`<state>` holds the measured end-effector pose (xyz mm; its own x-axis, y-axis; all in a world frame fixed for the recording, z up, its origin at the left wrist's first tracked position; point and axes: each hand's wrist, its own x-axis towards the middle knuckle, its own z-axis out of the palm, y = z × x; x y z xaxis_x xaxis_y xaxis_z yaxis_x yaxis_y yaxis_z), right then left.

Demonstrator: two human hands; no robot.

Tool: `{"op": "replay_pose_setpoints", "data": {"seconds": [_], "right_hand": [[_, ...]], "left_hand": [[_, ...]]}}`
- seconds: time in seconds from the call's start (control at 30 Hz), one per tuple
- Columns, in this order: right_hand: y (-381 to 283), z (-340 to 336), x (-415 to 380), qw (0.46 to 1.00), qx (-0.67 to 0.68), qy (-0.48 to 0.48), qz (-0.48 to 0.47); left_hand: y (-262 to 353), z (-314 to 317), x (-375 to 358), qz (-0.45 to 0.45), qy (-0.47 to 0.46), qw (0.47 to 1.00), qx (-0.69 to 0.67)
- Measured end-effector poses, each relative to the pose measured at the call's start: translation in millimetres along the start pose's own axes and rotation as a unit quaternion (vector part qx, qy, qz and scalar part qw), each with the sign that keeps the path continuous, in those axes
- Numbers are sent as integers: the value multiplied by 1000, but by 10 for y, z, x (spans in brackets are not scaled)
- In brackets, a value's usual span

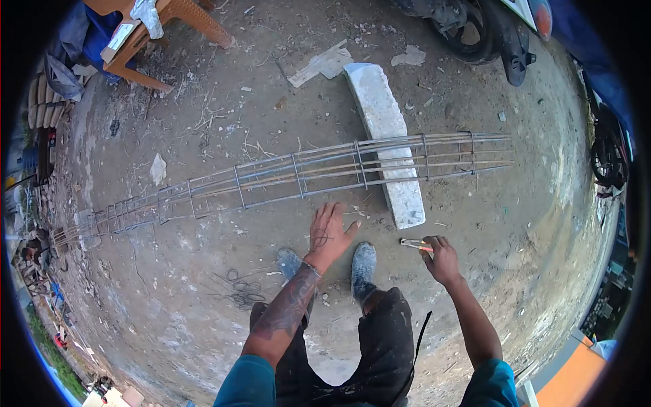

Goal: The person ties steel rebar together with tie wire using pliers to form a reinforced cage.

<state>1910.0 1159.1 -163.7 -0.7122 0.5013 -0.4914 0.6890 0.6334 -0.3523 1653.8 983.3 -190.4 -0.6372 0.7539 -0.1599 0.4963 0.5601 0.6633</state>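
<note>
A long rebar cage (295,175) of thin bars and square ties runs from the far left to the right, its right part resting on a pale concrete block (383,112). My left hand (327,236) is just below the cage's lower bar, fingers stretched out and thumb apart. Nothing shows in its grasp. Closed around the handles of a pair of pincers (414,244), my right hand (443,260) hovers near the block's lower end. The metal jaws point left, and part of the handles is hidden by my fingers.
Loose thin wire (239,290) lies on the ground left of my boots (364,263). An orange-brown plastic chair (196,24) stands at the upper left. Part of a motorbike wheel (468,34) shows at the upper right. Flattened scraps (325,64) lie beyond the cage.
</note>
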Motion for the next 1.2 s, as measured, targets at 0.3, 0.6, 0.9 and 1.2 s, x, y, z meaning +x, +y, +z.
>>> {"op": "replay_pose_setpoints", "data": {"seconds": [0.3,0.6,0.9,1.2], "right_hand": [[-266,965,1930,922,-88,264,-268],[-244,1127,1940,889,-61,346,-295],[-225,1293,1986,898,-17,334,-287],[-457,1705,1929,841,-31,492,-221]], "left_hand": [[-625,1282,614,113,120,986,40],[-682,1337,677,166,147,973,66],[-597,1221,708,109,34,992,48],[-728,1132,1324,19,-271,961,52]]}}
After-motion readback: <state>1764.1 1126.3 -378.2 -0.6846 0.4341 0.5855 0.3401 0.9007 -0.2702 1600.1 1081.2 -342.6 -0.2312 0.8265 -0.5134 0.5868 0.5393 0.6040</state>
